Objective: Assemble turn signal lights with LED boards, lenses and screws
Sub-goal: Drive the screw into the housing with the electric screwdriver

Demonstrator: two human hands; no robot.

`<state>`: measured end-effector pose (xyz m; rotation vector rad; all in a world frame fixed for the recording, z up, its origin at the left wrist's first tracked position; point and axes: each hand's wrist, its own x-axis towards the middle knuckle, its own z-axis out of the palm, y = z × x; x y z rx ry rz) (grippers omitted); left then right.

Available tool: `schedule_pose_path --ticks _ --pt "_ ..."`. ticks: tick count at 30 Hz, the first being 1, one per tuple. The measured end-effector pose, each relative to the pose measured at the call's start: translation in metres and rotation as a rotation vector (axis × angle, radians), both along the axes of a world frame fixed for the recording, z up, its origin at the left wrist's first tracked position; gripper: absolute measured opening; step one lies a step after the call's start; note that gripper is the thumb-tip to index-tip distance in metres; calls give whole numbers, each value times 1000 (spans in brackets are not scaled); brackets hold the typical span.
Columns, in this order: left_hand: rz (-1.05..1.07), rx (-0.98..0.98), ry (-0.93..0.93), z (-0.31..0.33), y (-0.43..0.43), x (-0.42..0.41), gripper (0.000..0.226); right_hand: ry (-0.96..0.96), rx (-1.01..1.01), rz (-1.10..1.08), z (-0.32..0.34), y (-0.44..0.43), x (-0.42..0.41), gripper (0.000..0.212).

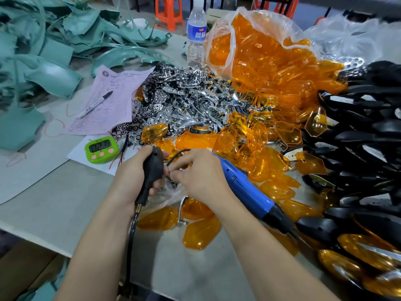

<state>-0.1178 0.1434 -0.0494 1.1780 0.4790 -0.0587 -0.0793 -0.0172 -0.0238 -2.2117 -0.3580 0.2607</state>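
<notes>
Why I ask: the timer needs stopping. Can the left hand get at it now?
Likely yes, once freed: the green timer lies close beside the left hand, only thin wires between, but that hand grips a black part.

A grey desk (54, 203) fills the view. Beyond its far edge stand an orange stool (169, 11) and a red stool (280, 6). Brown cardboard (23, 266) shows below the near edge.
</notes>
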Motion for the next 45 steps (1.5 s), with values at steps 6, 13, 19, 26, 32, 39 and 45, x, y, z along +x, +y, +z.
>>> schedule_pose_path --ticks 6,13,19,26,32,39,45 --pt "15 54 -24 12 -13 -4 50 154 625 -227 20 -16 -5 21" --pt "-131 -6 -115 32 -60 -1 52 -4 521 -345 44 -58 -18 21" --pt "-63 264 -106 41 -97 -2 67 21 499 -227 58 -79 -23 16" --pt "-108 327 -129 44 -114 2 65 2 414 -285 51 -87 -19 12" --pt "-167 349 -149 40 -118 2 65 172 475 -243 53 -99 -10 20" --pt "-232 29 -94 40 -126 3 63 530 415 -122 58 -109 0 23" --pt "-223 15 -112 41 -129 2 58 492 604 -121 51 -115 -8 16"
